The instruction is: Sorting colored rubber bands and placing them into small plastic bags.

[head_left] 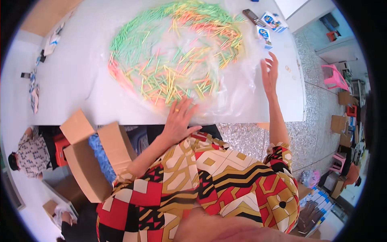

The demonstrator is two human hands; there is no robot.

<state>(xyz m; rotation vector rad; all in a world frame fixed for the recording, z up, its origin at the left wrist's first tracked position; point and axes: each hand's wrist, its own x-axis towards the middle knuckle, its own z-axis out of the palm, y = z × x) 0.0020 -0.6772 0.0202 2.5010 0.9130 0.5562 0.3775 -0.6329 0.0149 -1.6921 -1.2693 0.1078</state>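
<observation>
One big white table [76,76] holds a clear plastic sheet [238,92] so the many thin green, yellow and orange sticks [173,52] stay together, far from the body. Left hand [179,119] presses flat on its near edge, fingers spread; right hand [270,72] lifts open at the right side, holding nothing

Lots of thin sticks [177,52], green, yellow, orange and pink, lie in a big round ring on a see-through plastic sheet [238,86], spread flat on the table's middle.
</observation>
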